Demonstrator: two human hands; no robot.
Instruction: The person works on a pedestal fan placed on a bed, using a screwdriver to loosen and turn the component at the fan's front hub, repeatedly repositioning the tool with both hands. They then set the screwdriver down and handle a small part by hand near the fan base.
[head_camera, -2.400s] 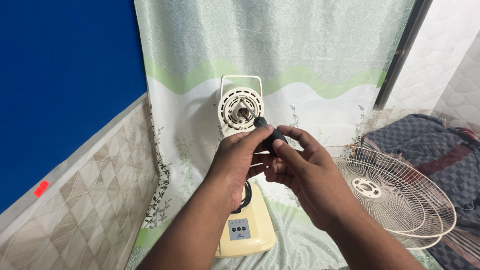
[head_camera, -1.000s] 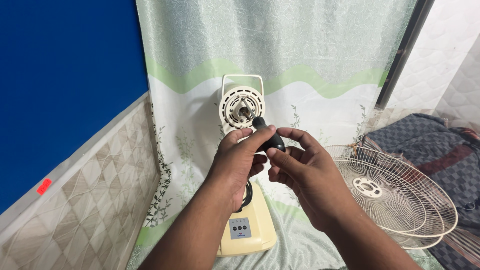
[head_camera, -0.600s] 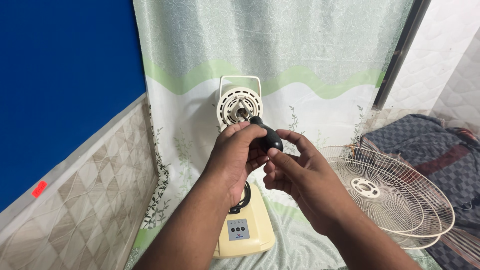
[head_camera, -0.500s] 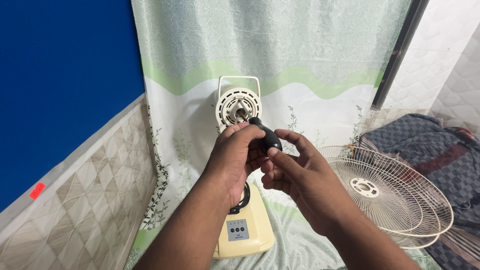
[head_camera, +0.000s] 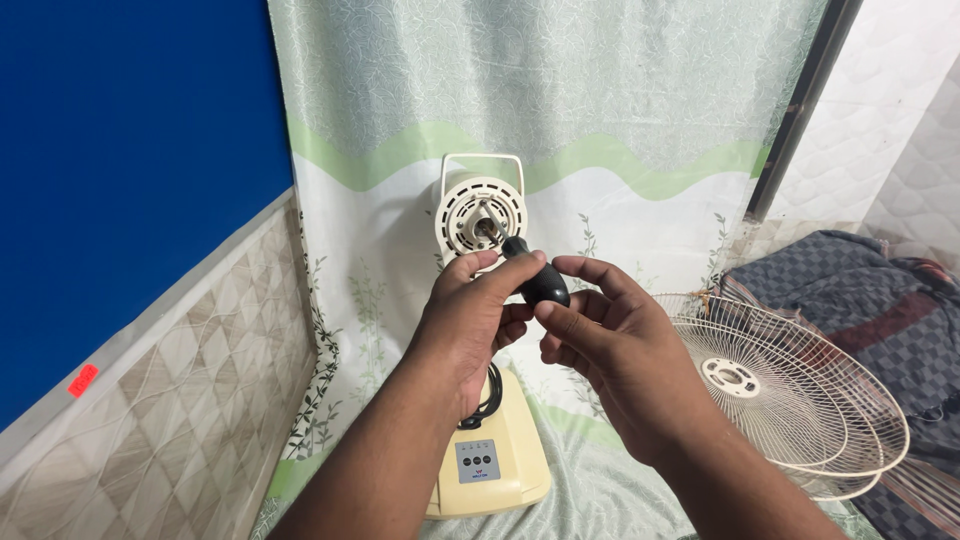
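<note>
We count two hands: left hand (head_camera: 468, 318), right hand (head_camera: 618, 358). One black-handled screwdriver (head_camera: 535, 278) between them. One cream fan body (head_camera: 484, 300), bare motor head, with three small buttons on one grey panel (head_camera: 478, 461). Two wire fan guards (head_camera: 790, 390), stacked. One dark checked blanket (head_camera: 850, 290). One patterned curtain (head_camera: 560, 120). One red tag (head_camera: 84, 380).

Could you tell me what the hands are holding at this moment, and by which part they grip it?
A screwdriver, held by its black handle: the left hand wraps it and the right hand pinches its rear end. Its tip meets the fan motor housing.
</note>
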